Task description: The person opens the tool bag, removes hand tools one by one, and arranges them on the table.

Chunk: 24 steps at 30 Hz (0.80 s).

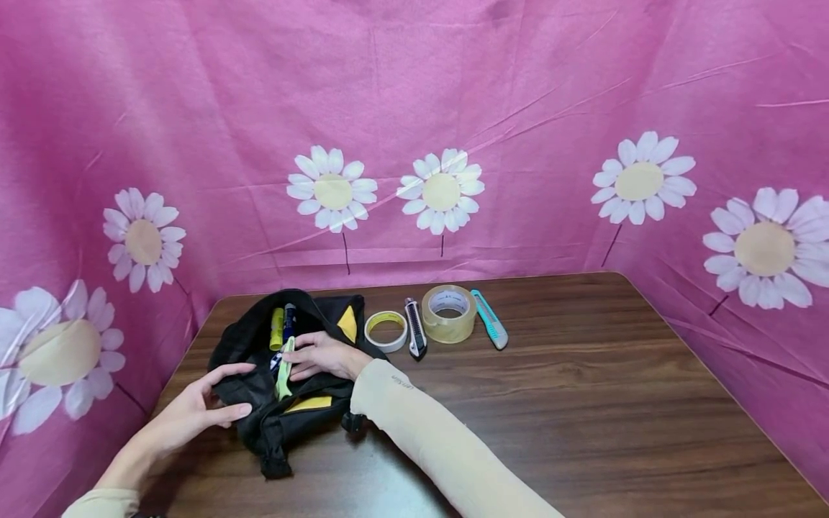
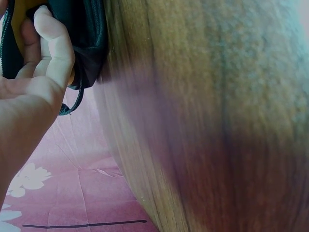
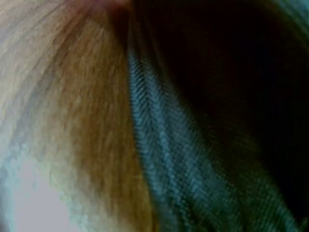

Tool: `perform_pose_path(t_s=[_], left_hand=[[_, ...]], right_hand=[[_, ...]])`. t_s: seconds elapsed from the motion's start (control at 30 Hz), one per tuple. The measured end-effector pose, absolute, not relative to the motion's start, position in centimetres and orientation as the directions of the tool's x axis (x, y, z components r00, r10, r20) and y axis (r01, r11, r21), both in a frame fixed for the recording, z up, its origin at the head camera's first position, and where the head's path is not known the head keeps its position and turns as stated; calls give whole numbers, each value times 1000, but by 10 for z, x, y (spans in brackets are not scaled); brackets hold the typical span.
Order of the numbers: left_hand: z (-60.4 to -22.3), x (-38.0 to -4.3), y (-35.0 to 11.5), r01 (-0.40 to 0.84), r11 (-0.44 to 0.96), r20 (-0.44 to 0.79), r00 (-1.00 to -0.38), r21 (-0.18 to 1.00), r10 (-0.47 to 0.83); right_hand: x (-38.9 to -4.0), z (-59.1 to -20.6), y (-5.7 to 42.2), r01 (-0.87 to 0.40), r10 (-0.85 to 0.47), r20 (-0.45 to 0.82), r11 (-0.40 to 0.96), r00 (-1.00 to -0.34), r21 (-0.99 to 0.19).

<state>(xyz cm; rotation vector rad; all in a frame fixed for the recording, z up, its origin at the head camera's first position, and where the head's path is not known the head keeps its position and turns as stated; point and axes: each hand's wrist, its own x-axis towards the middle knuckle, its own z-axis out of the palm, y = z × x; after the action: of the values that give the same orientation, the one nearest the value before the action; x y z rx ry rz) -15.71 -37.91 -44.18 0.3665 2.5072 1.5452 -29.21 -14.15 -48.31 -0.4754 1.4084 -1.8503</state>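
Observation:
A black pouch-like bag (image 1: 249,342) with yellow patches lies unzipped on the left of the table. My left hand (image 1: 184,414) grips the bag's near left edge, thumb on one side and fingers on the other; the left wrist view shows this hand (image 2: 46,63) against the dark fabric. Inside the bag's mouth, my right hand (image 1: 327,357) pinches a slim light green tool (image 1: 284,374) that looks like a box cutter. A yellow cylinder (image 1: 277,329) and a dark blue one (image 1: 289,320) lie deeper in the bag. The right wrist view has only blurred bag fabric (image 3: 178,159) and wood.
Right of the bag, in a row, are a roll of white tape (image 1: 386,347), a white and black box cutter (image 1: 415,329), a wide roll of clear packing tape (image 1: 448,329) and a turquoise box cutter (image 1: 490,320). Pink flowered cloth (image 1: 518,93) hangs around the wooden table (image 1: 583,403).

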Motion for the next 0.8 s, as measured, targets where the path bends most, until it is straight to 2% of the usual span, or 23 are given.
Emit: perform_pose_path(t_s=[0.37,0.63,0.8], left_hand=[[-437,-158,-378,87,465,-50,-961,881,274],[-440,-154,-377,111,435,-31,-952,893,306],[-438,-154,-376,103,453,-35,-958,886,286]], right_hand=[[-290,-464,-142,288,-760,-151,-49,-633,-956],[-278,-424,-130,71,-763,-45,-1,-645,-997],[-273,-412,-123,-37,-764,24,0,-645,-999]])
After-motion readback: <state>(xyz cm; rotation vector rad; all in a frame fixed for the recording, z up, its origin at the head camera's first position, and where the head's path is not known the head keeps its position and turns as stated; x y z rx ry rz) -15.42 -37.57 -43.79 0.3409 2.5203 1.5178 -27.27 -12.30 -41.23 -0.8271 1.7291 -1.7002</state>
